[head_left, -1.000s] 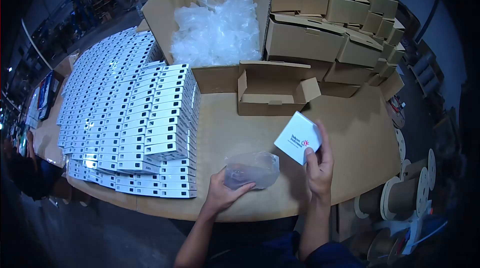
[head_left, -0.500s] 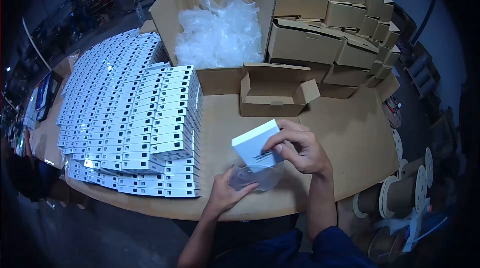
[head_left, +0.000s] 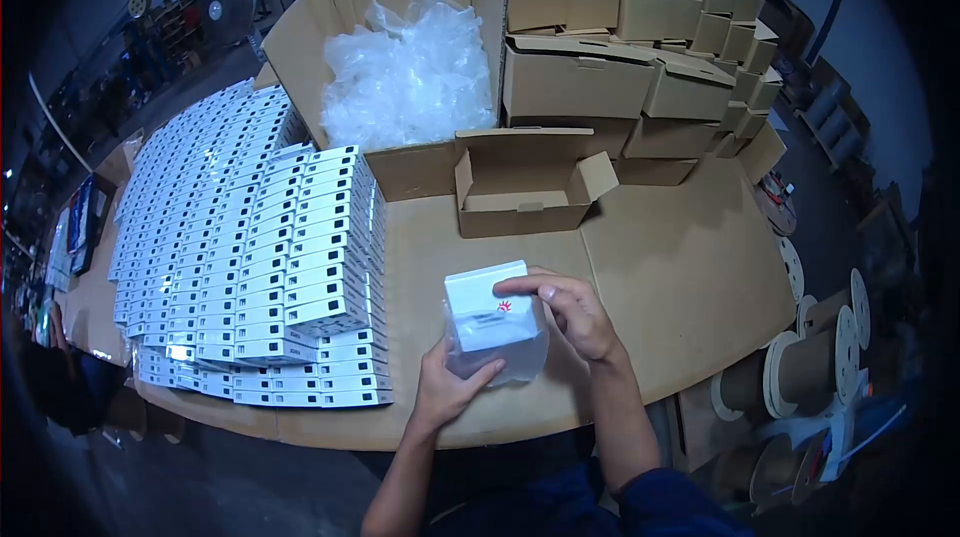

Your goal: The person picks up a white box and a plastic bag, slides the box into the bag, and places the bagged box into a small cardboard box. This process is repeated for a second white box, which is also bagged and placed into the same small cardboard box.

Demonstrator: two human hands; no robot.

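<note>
Lowered since a moment ago, white box (head_left: pixel 472 289), squarish, red mark (head_left: pixel 505 307) on its face, partly inside the clear bag (head_left: pixel 522 363), left hand (head_left: pixel 446 393) clasping the bag, right hand (head_left: pixel 572 315) touching the box, grip unclear from here.

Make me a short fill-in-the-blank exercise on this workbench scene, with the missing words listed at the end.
1. The left hand holds a clear plastic ____, with a white box partly inside it.
2. The mark near the right hand is coloured ____.
3. The stacked white boxes stand to the ____ of both hands.
4. The large carton at the back holds a heap of clear ____.

Missing words: bag; red; left; plastic.
</note>
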